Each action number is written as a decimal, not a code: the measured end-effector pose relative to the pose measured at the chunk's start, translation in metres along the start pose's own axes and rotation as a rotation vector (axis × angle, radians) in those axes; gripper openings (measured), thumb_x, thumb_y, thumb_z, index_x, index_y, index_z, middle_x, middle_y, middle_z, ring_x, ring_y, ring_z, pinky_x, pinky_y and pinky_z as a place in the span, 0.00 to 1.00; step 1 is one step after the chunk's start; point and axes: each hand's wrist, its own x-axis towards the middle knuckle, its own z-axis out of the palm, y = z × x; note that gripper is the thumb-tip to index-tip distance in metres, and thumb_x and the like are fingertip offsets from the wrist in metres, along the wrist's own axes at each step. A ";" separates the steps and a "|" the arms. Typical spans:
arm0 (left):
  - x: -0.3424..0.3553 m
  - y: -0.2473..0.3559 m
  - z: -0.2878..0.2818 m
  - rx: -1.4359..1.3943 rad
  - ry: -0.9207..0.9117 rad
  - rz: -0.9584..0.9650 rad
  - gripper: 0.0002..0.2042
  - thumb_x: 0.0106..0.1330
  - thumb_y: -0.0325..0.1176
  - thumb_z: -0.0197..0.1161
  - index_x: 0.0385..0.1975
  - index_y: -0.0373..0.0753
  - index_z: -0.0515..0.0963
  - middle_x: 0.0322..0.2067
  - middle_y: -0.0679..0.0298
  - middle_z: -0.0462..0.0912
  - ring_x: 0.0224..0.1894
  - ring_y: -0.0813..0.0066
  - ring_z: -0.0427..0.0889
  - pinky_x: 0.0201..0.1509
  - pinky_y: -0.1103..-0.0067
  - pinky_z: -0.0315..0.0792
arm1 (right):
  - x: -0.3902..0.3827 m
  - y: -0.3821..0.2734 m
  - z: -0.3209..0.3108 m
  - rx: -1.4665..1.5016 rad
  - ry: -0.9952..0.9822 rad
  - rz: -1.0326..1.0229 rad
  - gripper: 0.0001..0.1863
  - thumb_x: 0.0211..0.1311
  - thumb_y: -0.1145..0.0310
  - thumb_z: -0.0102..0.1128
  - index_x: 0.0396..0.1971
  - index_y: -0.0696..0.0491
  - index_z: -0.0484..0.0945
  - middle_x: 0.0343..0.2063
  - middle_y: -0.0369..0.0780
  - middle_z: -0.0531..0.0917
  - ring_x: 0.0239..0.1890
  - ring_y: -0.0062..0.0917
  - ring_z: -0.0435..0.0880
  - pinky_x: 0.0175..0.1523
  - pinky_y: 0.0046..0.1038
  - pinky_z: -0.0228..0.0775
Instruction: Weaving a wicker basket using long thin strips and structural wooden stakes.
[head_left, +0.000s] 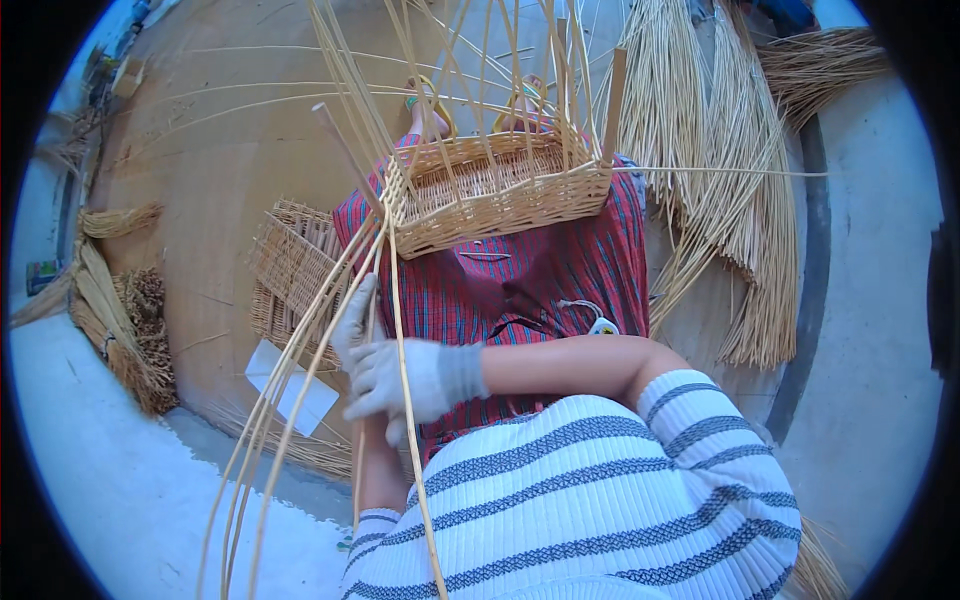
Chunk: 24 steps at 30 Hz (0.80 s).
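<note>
A pale wicker basket [500, 205], rectangular and partly woven, rests tilted on my lap over a red plaid cloth [450, 300]. Upright rods rise from its rim, and wooden posts [614, 105] stand at its corners. Several long wicker rods [262, 425] fan down from its left corner, past my hands. My left hand [352, 318], in a whitish glove, points up beside these rods with its visible fingers stretched out; the rest is partly hidden. Across the left wrist lies my gloved right hand [415, 380], fingers curled; what they grip is hidden. One rod passes in front of it.
Large bundles of pale wicker rods [690, 130] lie at the right, with a darker bundle [825, 65] beyond. Left of my lap are woven wicker pieces [295, 265] and a white sheet [290, 385]. More bundled material [115, 320] lies far left. Loose rods stick out widely from the basket.
</note>
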 end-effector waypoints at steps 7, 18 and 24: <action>0.037 0.048 0.063 0.170 0.256 0.476 0.15 0.74 0.24 0.51 0.58 0.32 0.71 0.32 0.60 0.83 0.39 0.71 0.84 0.62 0.68 0.73 | -0.042 -0.026 -0.042 -0.235 -0.408 0.304 0.17 0.52 0.49 0.63 0.19 0.49 0.80 0.23 0.39 0.80 0.29 0.35 0.82 0.36 0.39 0.73; 0.014 -0.005 0.060 -0.278 0.321 0.302 0.16 0.75 0.37 0.54 0.52 0.32 0.71 0.35 0.61 0.78 0.41 0.72 0.78 0.58 0.69 0.72 | -0.123 0.088 -0.143 0.407 0.950 0.675 0.19 0.76 0.57 0.48 0.31 0.55 0.78 0.23 0.33 0.76 0.24 0.16 0.74 0.30 0.22 0.68; 0.079 -0.015 0.072 -0.216 0.067 0.178 0.34 0.59 0.28 0.72 0.65 0.34 0.61 0.59 0.56 0.70 0.63 0.66 0.70 0.68 0.71 0.65 | -0.137 0.067 -0.152 -0.129 0.788 0.912 0.06 0.66 0.74 0.60 0.40 0.56 0.82 0.36 0.36 0.85 0.41 0.19 0.82 0.49 0.24 0.74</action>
